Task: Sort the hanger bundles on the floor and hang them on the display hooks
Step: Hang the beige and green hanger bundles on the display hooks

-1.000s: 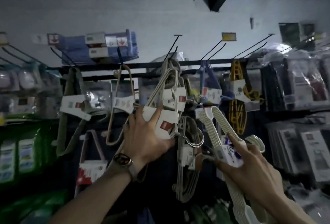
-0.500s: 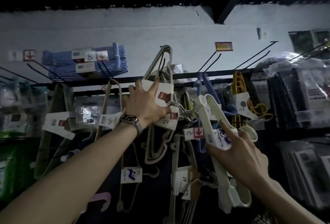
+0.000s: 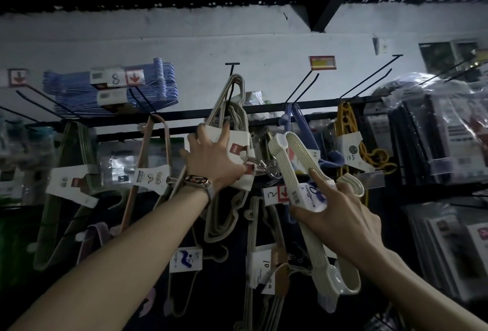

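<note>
Centre hook (image 3: 231, 72): crowded — beige hanger bundles (image 3: 239, 136) packed along it.
Right hooks (image 3: 369, 77): bare prongs, open air above the rail (image 3: 184, 115).
Below rail: dense hanging stock — yellow chain (image 3: 343, 119) and wrapped packs (image 3: 435, 130) block the right.

Head cam, upward, near rack (image 3: 182, 116)

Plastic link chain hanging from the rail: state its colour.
Yellow; the plastic link chain shows best in the head view.
</note>
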